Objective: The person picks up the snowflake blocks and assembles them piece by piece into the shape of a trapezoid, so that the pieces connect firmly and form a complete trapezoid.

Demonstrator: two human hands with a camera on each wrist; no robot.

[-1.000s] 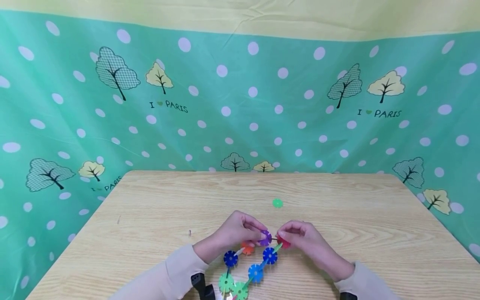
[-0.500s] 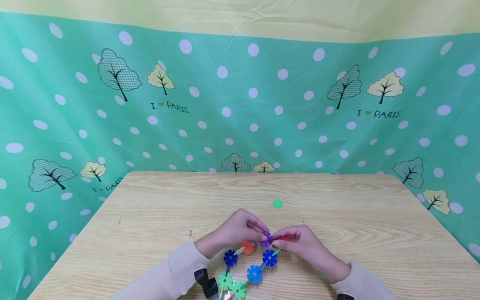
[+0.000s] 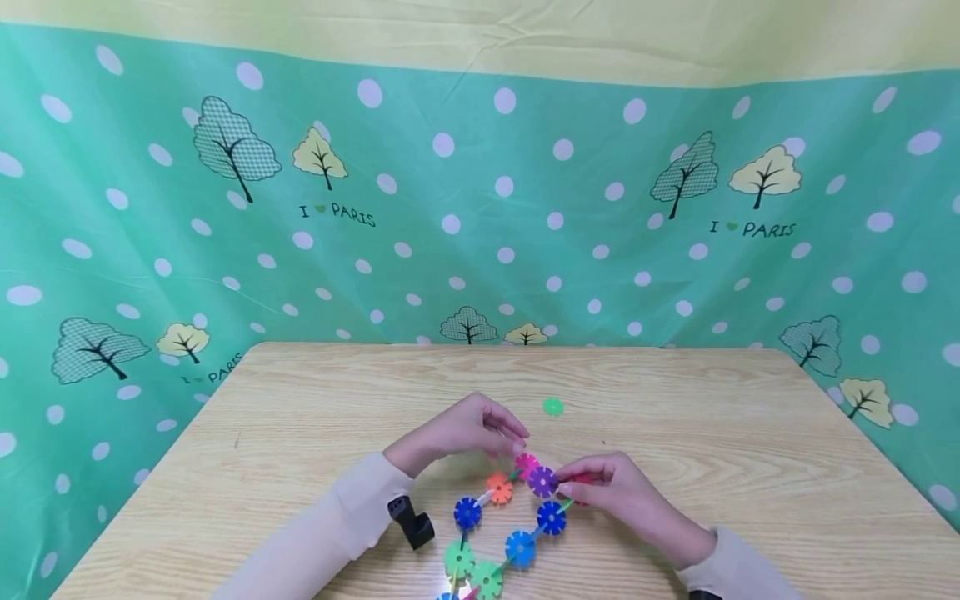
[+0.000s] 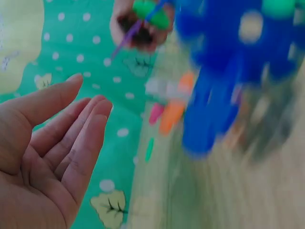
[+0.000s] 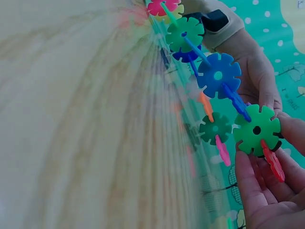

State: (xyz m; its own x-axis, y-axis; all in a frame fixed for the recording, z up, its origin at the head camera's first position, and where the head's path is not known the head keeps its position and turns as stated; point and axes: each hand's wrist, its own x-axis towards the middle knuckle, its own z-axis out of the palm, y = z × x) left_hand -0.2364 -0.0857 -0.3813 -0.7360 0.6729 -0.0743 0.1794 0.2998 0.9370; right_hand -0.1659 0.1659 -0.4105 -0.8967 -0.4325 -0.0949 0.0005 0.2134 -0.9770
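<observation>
A chain of notched plastic snowflake discs point(image 3: 552, 517) in several colours forms a loop near the table's front. My right hand point(image 3: 626, 496) pinches the chain between thumb and fingers, just right of the purple disc point(image 3: 543, 481). In the right wrist view, a green disc point(image 5: 257, 130) and a red disc point(image 5: 273, 162) stand at those fingers, with a dark disc partly hidden behind the green one. My left hand point(image 3: 468, 425) hovers by the pink disc point(image 3: 527, 464); the left wrist view shows nothing between its relaxed fingers. Fingers hide part of the red disc.
A loose green disc point(image 3: 553, 407) lies on the wooden table point(image 3: 337, 392), beyond the hands. A green dotted curtain point(image 3: 420, 192) hangs behind the table. The chain's near end runs past the bottom of the head view.
My left hand has let go of the purple disc and moved away, up and left. The pink disc now shows beside the purple one. My right hand has slid its grip closer to the purple disc.
</observation>
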